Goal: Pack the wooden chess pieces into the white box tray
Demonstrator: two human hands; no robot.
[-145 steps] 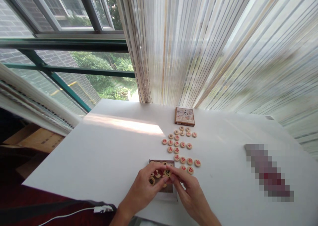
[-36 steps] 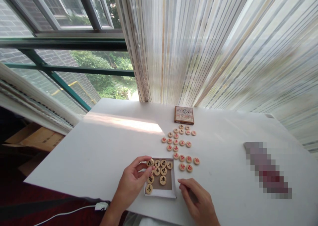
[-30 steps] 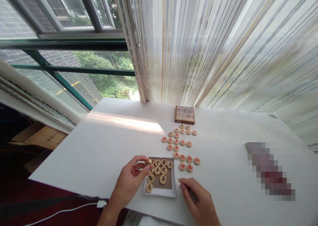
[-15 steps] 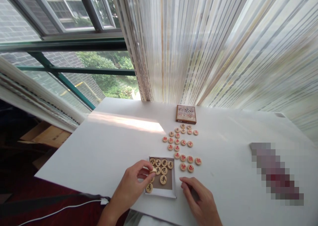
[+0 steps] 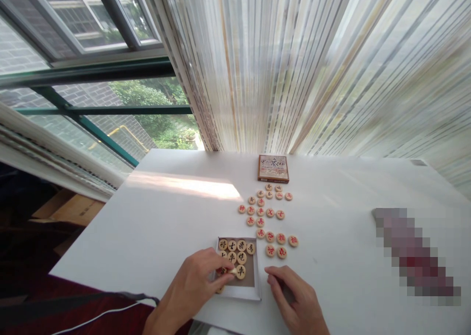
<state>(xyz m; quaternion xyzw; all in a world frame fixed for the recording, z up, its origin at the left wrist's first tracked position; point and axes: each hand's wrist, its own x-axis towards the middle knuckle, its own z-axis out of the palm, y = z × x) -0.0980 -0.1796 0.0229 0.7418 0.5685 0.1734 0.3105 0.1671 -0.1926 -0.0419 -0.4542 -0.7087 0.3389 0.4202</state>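
In the head view, my left hand (image 5: pixel 198 278) reaches over the left side of a shallow white box tray (image 5: pixel 245 293). Its thumb and index finger pinch a wooden Chinese chess piece (image 5: pixel 232 271), seen edge-on, low among the others. Black-marked pieces fill the tray's back row, and a piece marked 車 (image 5: pixel 240 271) lies just right of the pinched one. My fingers partly cover the left column. To the right of the tray, my right hand (image 5: pixel 296 298) rests near the table with its fingers curled in, thumb close to the index finger, and nothing visible between them.
Several red-marked chess pieces (image 5: pixel 281 238) and a few black-marked ones (image 5: pixel 260 193) lie beyond the tray on the white table (image 5: pixel 165 232). A patterned box lid (image 5: pixel 273 168) sits behind them. A blurred-out item (image 5: pixel 415 256) lies at right. Striped curtains (image 5: pixel 253 70) hang behind.
My left hand has lowered the pinched piece from above the tray's second row into the third row, beside the 車 piece. The right hand stays in place. The view has shifted slightly.
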